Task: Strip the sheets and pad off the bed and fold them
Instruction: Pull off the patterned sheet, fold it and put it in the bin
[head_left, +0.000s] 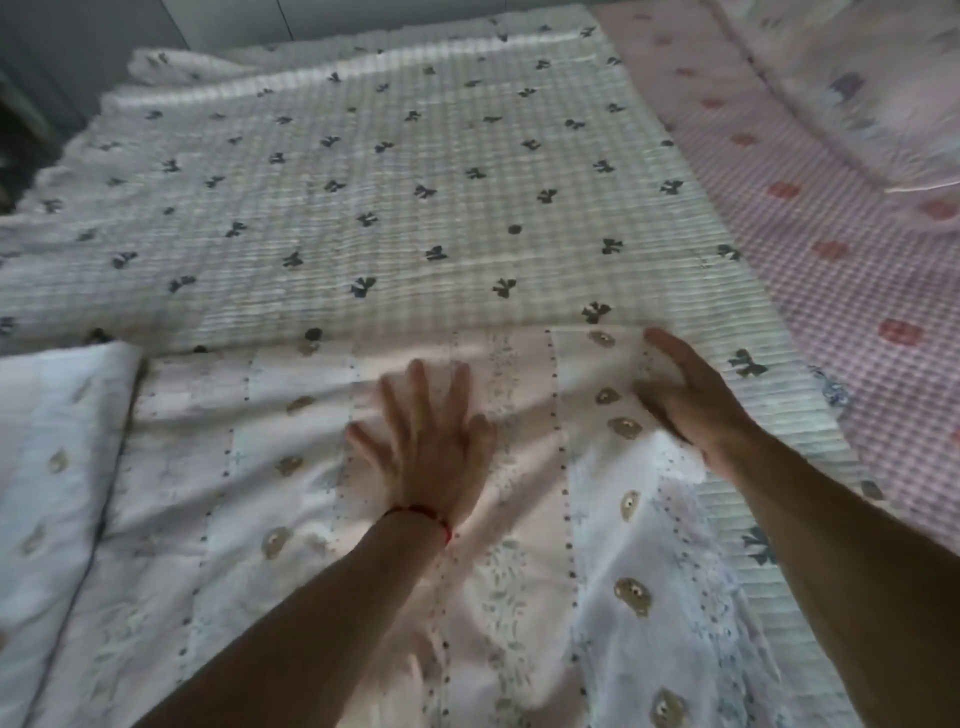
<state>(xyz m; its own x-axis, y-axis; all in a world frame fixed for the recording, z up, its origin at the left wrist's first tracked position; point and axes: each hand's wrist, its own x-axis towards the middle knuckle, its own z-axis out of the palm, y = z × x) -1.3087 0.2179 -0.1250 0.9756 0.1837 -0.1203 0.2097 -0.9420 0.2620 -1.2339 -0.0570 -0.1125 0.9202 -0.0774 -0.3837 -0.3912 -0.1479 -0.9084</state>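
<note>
Your left hand (434, 441) lies flat on the sheet (363, 519), fingers spread and straight, palm pressing the cloth near the middle of its far edge. A red string circles that wrist. Your right hand (691, 400) rests edge-on at the sheet's far right corner, fingers held together and fairly straight against the fabric; whether the thumb pinches a fold underneath, you cannot tell from here.

The sheet covers the near part of the bed. It is pale pink and white in long stripes running away from you, with rows of small dots along the stripe borders and tan bear faces scattered over it. Soft creases fan out from under your left palm. Its right edge shows a whiter band with faint blue print.

Beneath it, and reaching to the far side, lies the pad (389, 182), a ribbed, quilted cream layer printed with small dark bows and edged with a ruffle on the left. At the right, a pink checked cover (831, 249) with red motifs lies beside the pad. At near left sits a white quilted piece (47, 467), touching the sheet.
</note>
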